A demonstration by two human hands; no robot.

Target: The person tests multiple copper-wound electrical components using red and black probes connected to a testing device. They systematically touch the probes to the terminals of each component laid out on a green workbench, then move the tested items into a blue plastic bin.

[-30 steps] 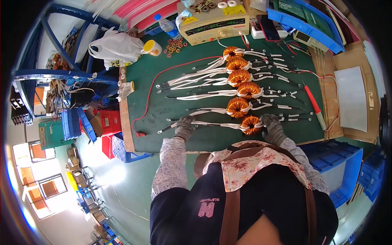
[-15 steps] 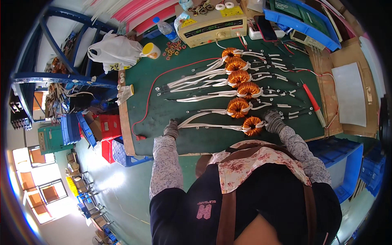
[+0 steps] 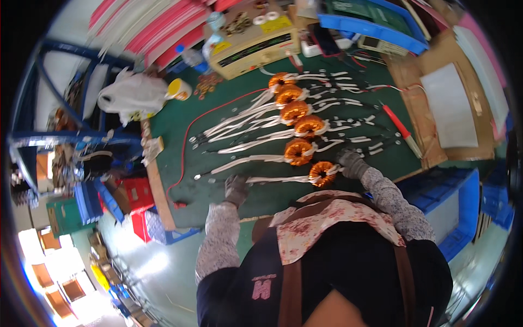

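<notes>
Several copper-wound ring coils with white-sleeved leads lie in a column on the green work mat [image 3: 218,114]. The nearest coil [image 3: 322,173] is between my two grey-gloved hands. My left hand [image 3: 236,189] is closed around the white leads [image 3: 278,179] on its left side, and dark lead ends stick out past the fingers. Close against the coil's right side, my right hand [image 3: 353,164] curls over its short leads, which the glove mostly hides. Just beyond lies the second coil [image 3: 298,151], its left leads [image 3: 239,161] stretched out on the mat.
A red-handled tool [image 3: 400,128] lies on the right near cardboard. The bench power supply [image 3: 255,53] stands at the back, beside a bottle [image 3: 192,57] and a yellow cup [image 3: 178,89]. A red cable [image 3: 190,131] curves along the left. Blue crates [image 3: 463,212] stand at lower right.
The view has tilted and shifted. My left hand has come off the second coil's leads, which now lie free, and is nearer the first coil's leads. My right hand stays beside the nearest coil.
</notes>
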